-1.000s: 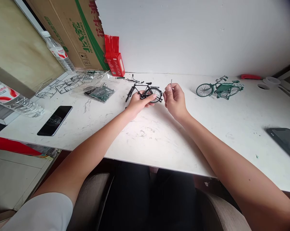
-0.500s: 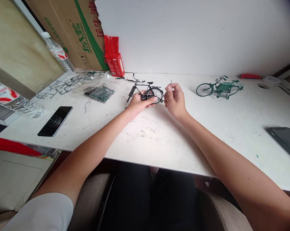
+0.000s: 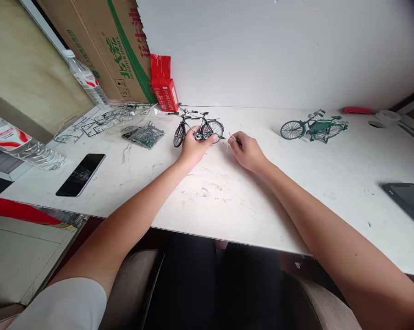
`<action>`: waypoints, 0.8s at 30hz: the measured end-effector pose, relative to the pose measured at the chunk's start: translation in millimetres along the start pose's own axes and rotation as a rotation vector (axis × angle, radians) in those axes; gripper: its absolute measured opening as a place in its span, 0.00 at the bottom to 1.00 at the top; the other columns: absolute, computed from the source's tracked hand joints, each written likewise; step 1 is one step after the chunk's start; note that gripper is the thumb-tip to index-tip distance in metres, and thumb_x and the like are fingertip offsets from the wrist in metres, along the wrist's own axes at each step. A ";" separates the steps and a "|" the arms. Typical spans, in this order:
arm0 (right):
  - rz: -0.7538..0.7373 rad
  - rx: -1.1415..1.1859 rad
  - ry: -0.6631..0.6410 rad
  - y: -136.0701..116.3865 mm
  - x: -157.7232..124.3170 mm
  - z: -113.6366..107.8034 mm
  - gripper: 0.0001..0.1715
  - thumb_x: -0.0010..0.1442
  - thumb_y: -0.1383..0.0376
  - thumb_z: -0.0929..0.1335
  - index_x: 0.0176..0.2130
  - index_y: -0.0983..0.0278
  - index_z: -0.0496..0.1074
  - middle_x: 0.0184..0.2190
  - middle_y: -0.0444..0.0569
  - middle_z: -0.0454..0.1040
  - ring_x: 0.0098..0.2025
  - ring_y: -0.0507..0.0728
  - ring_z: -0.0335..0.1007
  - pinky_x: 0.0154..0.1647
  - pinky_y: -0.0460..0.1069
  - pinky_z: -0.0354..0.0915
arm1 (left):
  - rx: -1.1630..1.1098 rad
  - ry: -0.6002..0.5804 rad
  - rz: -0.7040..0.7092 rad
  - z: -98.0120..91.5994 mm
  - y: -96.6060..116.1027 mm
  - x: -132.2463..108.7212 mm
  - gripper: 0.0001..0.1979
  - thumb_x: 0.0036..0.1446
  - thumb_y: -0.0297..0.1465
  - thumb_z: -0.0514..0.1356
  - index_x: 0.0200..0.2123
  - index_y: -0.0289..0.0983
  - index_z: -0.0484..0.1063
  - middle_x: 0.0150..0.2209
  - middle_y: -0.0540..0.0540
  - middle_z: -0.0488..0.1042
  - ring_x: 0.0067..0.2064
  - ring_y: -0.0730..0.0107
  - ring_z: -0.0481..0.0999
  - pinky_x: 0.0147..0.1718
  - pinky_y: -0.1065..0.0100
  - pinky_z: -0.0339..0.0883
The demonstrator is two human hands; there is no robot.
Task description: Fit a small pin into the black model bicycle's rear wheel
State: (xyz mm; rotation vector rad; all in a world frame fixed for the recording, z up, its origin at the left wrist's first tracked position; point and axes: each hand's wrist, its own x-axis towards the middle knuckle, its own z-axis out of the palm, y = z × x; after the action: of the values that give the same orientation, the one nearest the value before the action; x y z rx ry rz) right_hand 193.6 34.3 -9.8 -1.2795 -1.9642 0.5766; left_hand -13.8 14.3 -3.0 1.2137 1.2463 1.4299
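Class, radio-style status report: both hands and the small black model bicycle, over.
Left hand gripping small black model bicycle, upright on white table. Right hand pinching thin silver rod, just clear of rear wheel. Nothing between.

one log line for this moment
left hand: holds black bike upright | right hand: pinches thin tool | green bike: stands apart

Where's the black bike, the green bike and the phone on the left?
black bike [image 3: 178,136]: head view, front wheel.
green bike [image 3: 316,124]: head view, green frame.
phone [image 3: 80,174]: head view, middle of its dark screen.
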 end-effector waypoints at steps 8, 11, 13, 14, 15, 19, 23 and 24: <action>0.121 0.259 0.124 -23.7 -4.3 -1.7 0.16 0.71 0.55 0.71 0.34 0.61 0.75 0.23 0.42 0.60 0.27 0.53 0.51 0.31 0.52 0.50 | 0.141 -0.005 0.081 -1.6 -12.7 0.5 0.23 0.55 0.38 0.75 0.50 0.42 0.72 0.47 0.47 0.82 0.41 0.68 0.81 0.48 0.65 0.71; 0.243 0.506 0.114 -37.9 -6.4 -1.9 0.24 0.68 0.46 0.73 0.31 0.61 0.77 0.20 0.39 0.53 0.24 0.51 0.44 0.27 0.52 0.44 | 0.178 -0.016 0.102 -1.1 -11.1 -5.5 0.23 0.56 0.38 0.75 0.52 0.44 0.72 0.44 0.49 0.81 0.40 0.69 0.78 0.47 0.67 0.69; 0.348 0.620 0.059 -43.7 -7.7 -2.0 0.27 0.62 0.43 0.78 0.30 0.62 0.77 0.19 0.37 0.50 0.23 0.49 0.40 0.26 0.51 0.40 | 0.197 -0.036 0.117 -0.7 -8.7 -9.8 0.23 0.57 0.38 0.75 0.52 0.45 0.72 0.44 0.50 0.81 0.39 0.69 0.77 0.46 0.67 0.68; 0.397 0.674 0.032 -45.2 -8.3 -2.0 0.28 0.58 0.42 0.80 0.29 0.62 0.75 0.20 0.36 0.49 0.23 0.48 0.38 0.26 0.51 0.38 | 0.213 -0.048 0.124 -0.6 -7.3 -11.7 0.22 0.58 0.38 0.75 0.52 0.45 0.72 0.44 0.50 0.81 0.39 0.70 0.77 0.45 0.67 0.68; 0.434 0.723 0.008 -45.8 -8.7 -2.1 0.30 0.55 0.43 0.82 0.28 0.61 0.73 0.20 0.35 0.48 0.23 0.47 0.37 0.25 0.51 0.37 | 0.237 -0.054 0.132 -0.6 -5.9 -13.4 0.22 0.58 0.38 0.74 0.52 0.45 0.72 0.45 0.50 0.80 0.38 0.70 0.76 0.45 0.67 0.68; 0.477 0.845 -0.025 -45.8 -10.3 -2.4 0.36 0.45 0.48 0.87 0.25 0.59 0.63 0.22 0.33 0.46 0.23 0.46 0.35 0.25 0.50 0.36 | 0.287 -0.066 0.155 -0.5 -0.9 -17.9 0.20 0.60 0.38 0.74 0.51 0.45 0.73 0.48 0.50 0.80 0.36 0.72 0.72 0.42 0.66 0.67; 0.450 0.823 0.077 -46.8 -11.8 2.6 0.29 0.49 0.49 0.84 0.27 0.60 0.68 0.21 0.35 0.50 0.24 0.47 0.39 0.24 0.50 0.40 | 0.257 -0.073 0.123 0.7 2.8 -20.7 0.18 0.60 0.37 0.74 0.50 0.45 0.73 0.43 0.51 0.78 0.35 0.70 0.71 0.42 0.65 0.66; 0.423 0.792 0.123 -46.3 -12.0 4.9 0.28 0.51 0.48 0.84 0.28 0.60 0.70 0.21 0.36 0.52 0.24 0.48 0.40 0.25 0.50 0.42 | 0.252 -0.071 0.108 1.1 3.5 -21.3 0.19 0.60 0.37 0.74 0.50 0.45 0.74 0.41 0.51 0.78 0.35 0.69 0.72 0.43 0.65 0.66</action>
State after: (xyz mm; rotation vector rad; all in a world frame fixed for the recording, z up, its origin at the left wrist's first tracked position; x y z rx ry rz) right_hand 165.4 4.4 15.2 -1.1509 -1.1461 1.2886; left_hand -9.4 -6.8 -2.2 1.5086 1.3591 1.3212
